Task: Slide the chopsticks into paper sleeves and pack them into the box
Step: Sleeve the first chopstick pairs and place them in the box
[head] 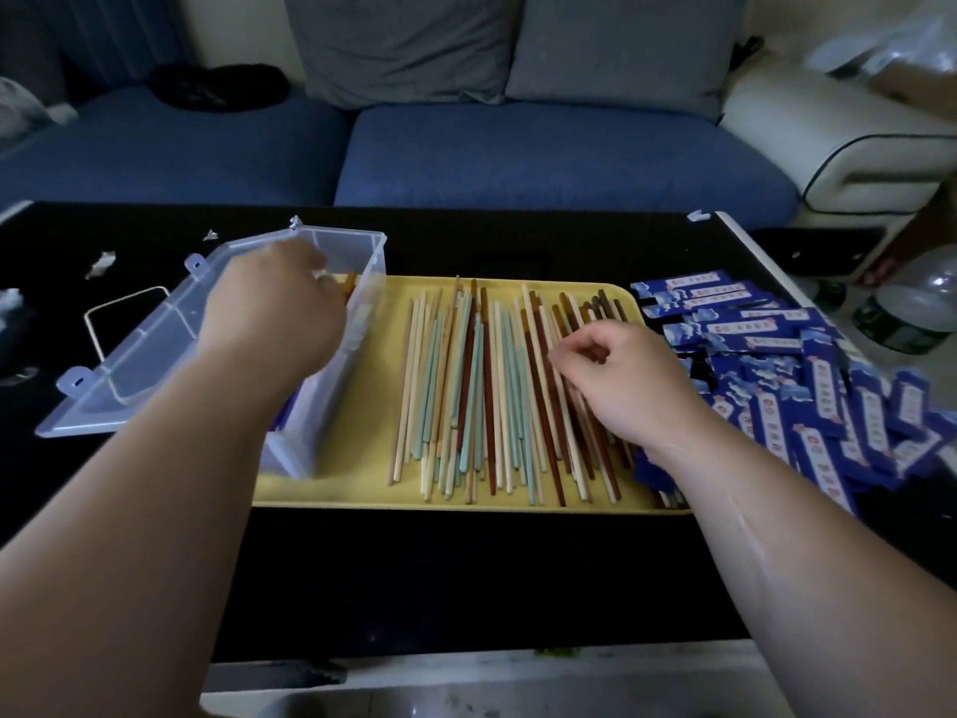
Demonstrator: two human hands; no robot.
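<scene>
Several loose chopsticks (481, 396) in cream, teal and dark red lie side by side on a yellow tray (362, 453). A clear plastic box (331, 386) with its lid open stands on the tray's left end. My left hand (269, 313) reaches down into the box, and brown chopstick tips (351, 283) show just beyond its fingers; what the fingers hold is hidden. My right hand (616, 380) rests on the right side of the chopstick pile with its fingers curled, pinching at a stick. Blue paper sleeves (808, 375) lie heaped to the right of the tray.
The tray sits on a black table (466, 577). The box's open lid (129, 355) spreads left over the table. Paper scraps (101, 264) lie at the far left. A blue sofa (518, 158) stands behind, and plastic bottles (911, 308) stand on the floor at right.
</scene>
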